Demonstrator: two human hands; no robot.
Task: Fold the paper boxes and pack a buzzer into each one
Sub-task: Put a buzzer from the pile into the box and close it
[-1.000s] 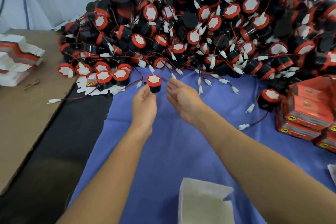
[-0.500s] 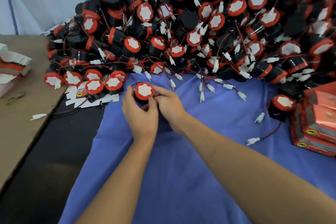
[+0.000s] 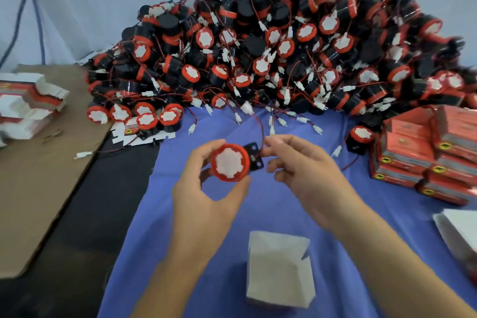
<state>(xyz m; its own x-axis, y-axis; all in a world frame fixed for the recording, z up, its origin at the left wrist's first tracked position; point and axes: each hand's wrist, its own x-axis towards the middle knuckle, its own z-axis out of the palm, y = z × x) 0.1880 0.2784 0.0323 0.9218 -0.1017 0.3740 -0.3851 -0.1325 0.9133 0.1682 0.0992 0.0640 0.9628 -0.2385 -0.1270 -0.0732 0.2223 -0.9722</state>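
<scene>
Clamped round the buzzer (image 3: 229,162), my left grip (image 3: 204,188) holds it above the blue cloth (image 3: 258,214), red face toward me. My right grip (image 3: 304,165) pinches its red wire (image 3: 259,126) by the black bracket (blurred, so that's my reading). At 6 o'clock waits the open paper box (image 3: 280,268); at 12, the pile (image 3: 258,59). I'd coil the wire against the body first, then lower everything in squarely, clear of the flaps.
</scene>
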